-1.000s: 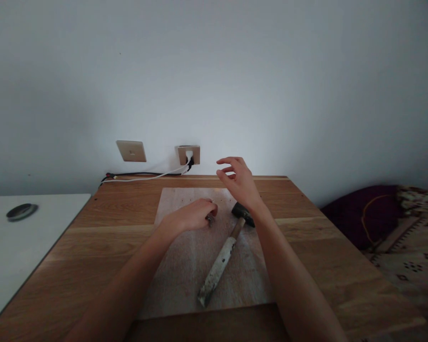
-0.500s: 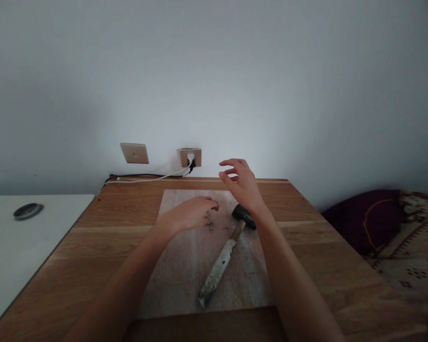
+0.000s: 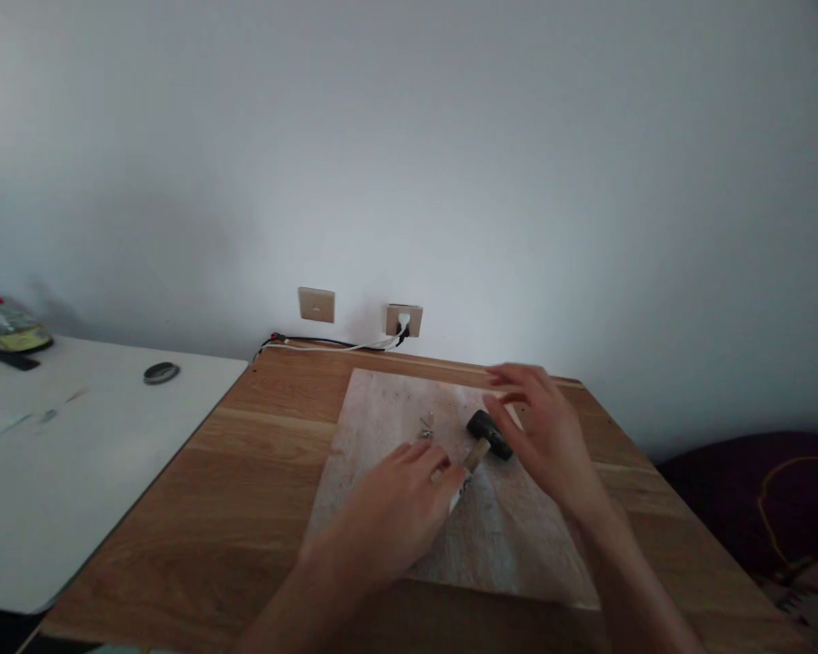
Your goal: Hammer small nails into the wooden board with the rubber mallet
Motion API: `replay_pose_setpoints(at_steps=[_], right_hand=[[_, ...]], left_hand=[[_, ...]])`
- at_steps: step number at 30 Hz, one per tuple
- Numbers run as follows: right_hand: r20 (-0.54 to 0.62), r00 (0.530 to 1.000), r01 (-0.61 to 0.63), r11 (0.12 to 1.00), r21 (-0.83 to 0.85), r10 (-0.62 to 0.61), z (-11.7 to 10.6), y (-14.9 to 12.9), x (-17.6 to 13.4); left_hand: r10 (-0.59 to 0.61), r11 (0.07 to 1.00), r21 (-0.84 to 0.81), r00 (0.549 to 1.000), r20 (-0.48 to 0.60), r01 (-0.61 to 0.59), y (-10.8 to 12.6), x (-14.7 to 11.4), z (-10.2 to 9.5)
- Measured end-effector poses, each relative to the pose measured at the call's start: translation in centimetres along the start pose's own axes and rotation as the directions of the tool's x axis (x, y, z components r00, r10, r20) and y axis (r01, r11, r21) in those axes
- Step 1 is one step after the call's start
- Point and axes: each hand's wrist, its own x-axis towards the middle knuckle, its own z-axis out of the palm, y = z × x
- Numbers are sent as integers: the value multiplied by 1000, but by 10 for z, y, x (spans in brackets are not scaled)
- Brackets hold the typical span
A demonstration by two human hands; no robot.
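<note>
A hammer (image 3: 478, 453) with a black head and a worn, pale handle lies slantwise on a thin whitish board (image 3: 511, 545). My left hand (image 3: 409, 495) covers much of the handle, its fingers bent and closed around it; the handle's lower end is hidden. Just right of the black head, my right hand (image 3: 542, 427) hovers with thumb and fingers apart, holding nothing. Beyond my left fingertips a few small metal nails (image 3: 426, 429) rest on the board.
The board lies on a wooden table (image 3: 232, 481) against a white wall. Cables run along its back edge to a socket (image 3: 404, 321). Left of it, a white table (image 3: 109, 454) bears a roll of tape (image 3: 162, 372) and a red-capped bottle (image 3: 14, 324). Purple fabric (image 3: 736, 490) lies at right.
My left hand has moved from beside the nails down onto the hammer's handle. My right hand has come lower, still spread near the head. The view has swung left.
</note>
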Motion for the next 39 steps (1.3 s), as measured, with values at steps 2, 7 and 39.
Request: replay_pose_setpoints(at_steps=[2, 7, 39], right_hand=[[57, 997, -42, 990, -138, 50, -4, 21, -43], [195, 903, -289, 876, -386, 384, -22, 76, -166], [621, 676, -401, 905, -143, 398, 96, -25, -140]], left_hand=[[-21, 995, 93, 1000, 18, 19, -4, -29, 20], [-101, 972, 205, 992, -75, 115, -26, -103, 55], [-426, 728, 344, 784, -451, 593, -134, -259, 46]])
